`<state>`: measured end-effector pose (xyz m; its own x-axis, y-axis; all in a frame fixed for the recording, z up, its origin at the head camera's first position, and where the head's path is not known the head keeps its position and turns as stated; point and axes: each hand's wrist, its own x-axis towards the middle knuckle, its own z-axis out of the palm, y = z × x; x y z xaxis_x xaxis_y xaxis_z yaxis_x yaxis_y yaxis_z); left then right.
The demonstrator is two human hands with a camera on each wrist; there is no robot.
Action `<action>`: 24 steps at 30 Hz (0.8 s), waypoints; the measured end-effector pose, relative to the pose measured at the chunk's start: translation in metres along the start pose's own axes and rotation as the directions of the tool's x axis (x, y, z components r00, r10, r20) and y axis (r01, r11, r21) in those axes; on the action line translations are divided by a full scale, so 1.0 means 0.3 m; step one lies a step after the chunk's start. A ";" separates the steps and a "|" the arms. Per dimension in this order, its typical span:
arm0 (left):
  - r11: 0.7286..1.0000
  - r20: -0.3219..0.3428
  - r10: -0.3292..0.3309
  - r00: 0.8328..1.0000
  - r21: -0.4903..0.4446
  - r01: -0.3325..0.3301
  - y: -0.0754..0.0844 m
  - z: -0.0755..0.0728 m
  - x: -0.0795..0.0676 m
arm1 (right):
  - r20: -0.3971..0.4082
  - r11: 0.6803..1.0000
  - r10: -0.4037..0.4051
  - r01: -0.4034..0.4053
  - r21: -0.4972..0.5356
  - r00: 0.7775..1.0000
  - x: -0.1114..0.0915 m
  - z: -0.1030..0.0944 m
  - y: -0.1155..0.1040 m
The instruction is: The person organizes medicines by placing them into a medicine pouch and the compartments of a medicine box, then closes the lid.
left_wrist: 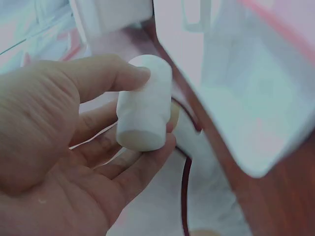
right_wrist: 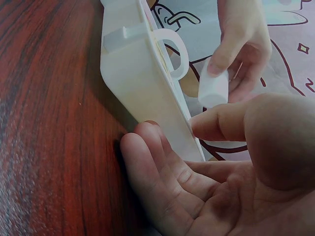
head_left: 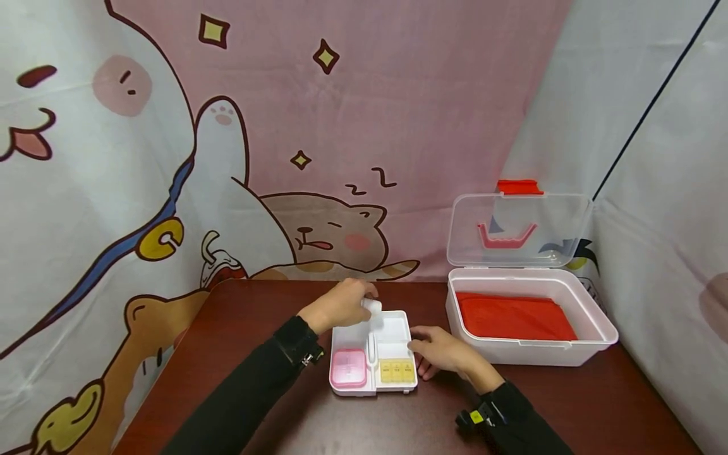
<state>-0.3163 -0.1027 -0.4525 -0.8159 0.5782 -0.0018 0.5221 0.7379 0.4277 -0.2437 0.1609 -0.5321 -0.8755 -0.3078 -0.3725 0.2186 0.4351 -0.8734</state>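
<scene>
My left hand (head_left: pixel 341 306) pinches a small white bottle (left_wrist: pixel 145 103) between thumb and fingers, above the far part of a white pill organizer (head_left: pixel 371 338). The bottle is tilted; no label shows on the side in view. A pink square lid (head_left: pixel 349 368) covers the organizer's near left compartment. At its near right sits a row of yellow lids (head_left: pixel 397 371). My right hand (head_left: pixel 440 351) rests against the organizer's right side. In the right wrist view its thumb touches the upper edge, while the other fingers lie loosely along the outer wall (right_wrist: pixel 142 83), close to the tabletop.
At the right stands a white storage box (head_left: pixel 529 351) with red cloth (head_left: pixel 517 316) inside. Its clear lid (head_left: pixel 517 230) is raised at the back. A cartoon-printed curtain (head_left: pixel 364 126) hangs behind the dark red-brown table (head_left: pixel 273 404).
</scene>
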 end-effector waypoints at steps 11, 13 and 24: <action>0.995 0.015 0.091 0.996 0.047 -0.091 0.059 0.105 0.065 | 0.004 1.000 -0.014 0.014 0.009 1.000 0.000 -0.002 0.006; 0.994 0.020 0.089 0.996 0.065 -0.090 0.067 0.117 0.078 | 0.004 1.000 -0.016 0.016 0.007 1.000 -0.001 -0.003 0.007; 0.982 0.053 0.089 0.995 0.161 -0.097 0.107 0.150 0.103 | 0.008 1.000 -0.023 0.023 0.017 1.000 0.004 -0.004 0.010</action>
<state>-0.3138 -0.0456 -0.4795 -0.7518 0.6593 -0.0119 0.6315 0.7250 0.2747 -0.2446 0.1628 -0.5347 -0.8768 -0.3248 -0.3547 0.2054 0.4139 -0.8869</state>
